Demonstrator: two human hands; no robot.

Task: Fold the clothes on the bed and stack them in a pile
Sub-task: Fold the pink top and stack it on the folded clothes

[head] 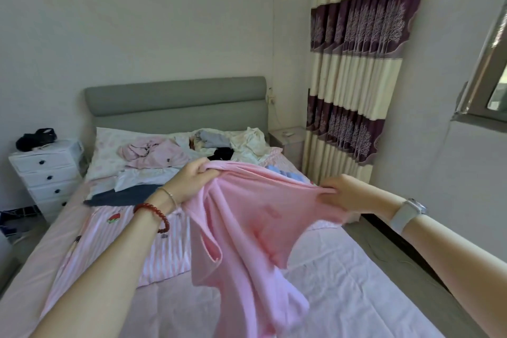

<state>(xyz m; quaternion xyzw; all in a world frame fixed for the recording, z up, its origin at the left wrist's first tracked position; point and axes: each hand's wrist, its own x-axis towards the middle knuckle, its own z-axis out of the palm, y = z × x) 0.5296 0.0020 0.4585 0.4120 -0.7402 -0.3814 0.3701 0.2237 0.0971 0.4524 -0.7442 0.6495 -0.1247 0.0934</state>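
A pink garment (247, 228) hangs in the air above the bed (343, 282), stretched between both hands. My left hand (192, 177) grips its upper left edge, bunched in the fingers. My right hand (343, 192) pinches the upper right edge. The cloth drapes down toward the bottom of the view. Behind it, a heap of unfolded clothes (197, 151) in pink, white, grey and black lies near the pillow (107, 151) at the head of the bed. A dark blue piece (123, 196) and a white one (142, 177) lie spread just left of my left wrist.
A pink striped quilt (115, 241) covers the bed's left half. A white drawer chest (44, 175) with a black bag on top stands at the left. A grey headboard (175, 101), a small bedside table (288, 140) and a long curtain (356, 77) are behind and right.
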